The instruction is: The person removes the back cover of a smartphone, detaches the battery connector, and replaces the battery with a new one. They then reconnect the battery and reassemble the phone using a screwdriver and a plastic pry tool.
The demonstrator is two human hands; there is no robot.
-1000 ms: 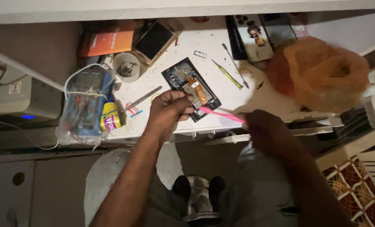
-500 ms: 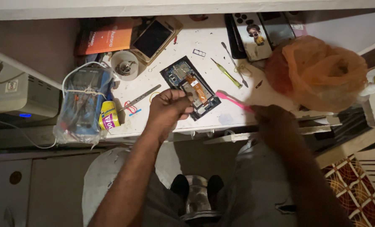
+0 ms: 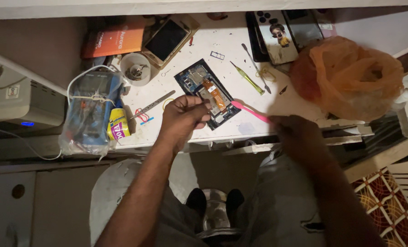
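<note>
The left hand (image 3: pixel 182 115) is pinching the opened phone (image 3: pixel 207 93) near the worktop's (image 3: pixel 240 130) front edge — back cover off, internals exposed — while the right hand (image 3: pixel 297 133) is gripping a pink brush (image 3: pixel 249 111).

The opened phone (image 3: pixel 209 93) lies at the centre of the worktable (image 3: pixel 240 50). The left hand (image 3: pixel 182 116) rests on its lower-left edge; the right hand (image 3: pixel 300 135) sits lower right, holding a toothbrush (image 3: pixel 249 111) against the phone's right edge. A multimeter (image 3: pixel 88 107) lies at left, a plastic bag (image 3: pixel 350 75) at right, a screwdriver (image 3: pixel 248 78) between phone and bag.
</note>
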